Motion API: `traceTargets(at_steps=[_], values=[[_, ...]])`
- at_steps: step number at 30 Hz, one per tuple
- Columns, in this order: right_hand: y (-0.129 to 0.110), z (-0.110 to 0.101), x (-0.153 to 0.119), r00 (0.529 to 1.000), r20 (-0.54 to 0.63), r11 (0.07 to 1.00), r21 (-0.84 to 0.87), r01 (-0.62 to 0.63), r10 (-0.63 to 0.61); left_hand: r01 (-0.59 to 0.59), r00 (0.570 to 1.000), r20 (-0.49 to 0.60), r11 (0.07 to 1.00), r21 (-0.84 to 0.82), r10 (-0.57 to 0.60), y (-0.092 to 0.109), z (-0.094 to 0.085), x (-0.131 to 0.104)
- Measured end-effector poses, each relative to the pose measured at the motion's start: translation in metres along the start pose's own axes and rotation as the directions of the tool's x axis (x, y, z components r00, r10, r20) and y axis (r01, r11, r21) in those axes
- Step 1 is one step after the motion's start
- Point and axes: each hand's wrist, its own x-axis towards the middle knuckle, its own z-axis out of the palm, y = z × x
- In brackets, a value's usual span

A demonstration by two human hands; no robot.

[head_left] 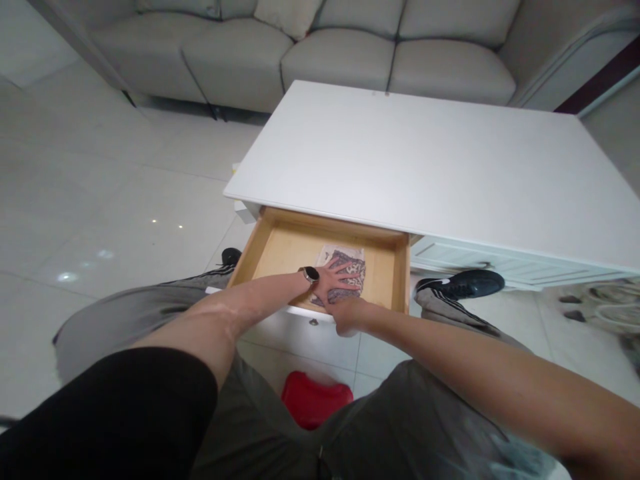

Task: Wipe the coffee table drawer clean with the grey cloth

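A pulled-out wooden drawer (285, 250) with a white front juts from the left part of a white table. On its floor, right of the middle, lies a folded patterned cloth (356, 265), grey and white. My left hand (334, 279), with a watch at the wrist, rests flat on the cloth, fingers spread. Beside it, at the drawer's front edge, is my right hand (346, 313); its fingers are mostly hidden under and behind the left hand, so what they touch is unclear.
The white tabletop (425, 160) spreads beyond the drawer, with a grey sofa (340, 60) behind it. A red stool (315, 400) is below, between my legs. My shoes stand on either side of the drawer. A shaggy object (607, 303) lies at the right.
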Motion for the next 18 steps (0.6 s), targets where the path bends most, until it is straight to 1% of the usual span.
traceTargets(at_steps=[2,5,9,11,14,16,18], values=[[0.001,0.002,0.002,1.0,0.018,1.0,-0.005,0.009,-0.009,0.043,0.999,0.01,0.999,0.006,-0.043,-0.01,0.002,-0.028],[0.002,0.003,0.003,1.0,0.03,1.0,-0.024,-0.002,0.002,0.149,0.988,0.048,0.989,0.005,-0.149,-0.024,0.006,-0.075],[0.0,0.0,-0.001,0.999,0.033,0.999,-0.037,-0.014,0.015,0.31,0.945,0.112,0.951,0.0,-0.308,-0.044,0.003,-0.135],[-0.002,-0.002,-0.004,0.999,0.036,0.999,-0.035,-0.018,0.019,0.351,0.928,0.127,0.936,0.019,-0.351,-0.052,-0.002,-0.159],[-0.003,-0.005,-0.008,0.999,0.038,0.999,-0.042,-0.022,0.024,0.362,0.92,0.13,0.929,0.08,-0.37,-0.057,-0.007,-0.18],[-0.003,-0.004,-0.008,0.999,0.032,0.999,-0.046,-0.021,0.023,0.386,0.904,0.156,0.916,0.107,-0.399,-0.056,-0.008,-0.184],[-0.002,-0.003,-0.007,1.0,0.021,0.999,-0.045,-0.016,0.017,0.417,0.884,0.181,0.902,0.109,-0.431,-0.054,-0.007,-0.183]])
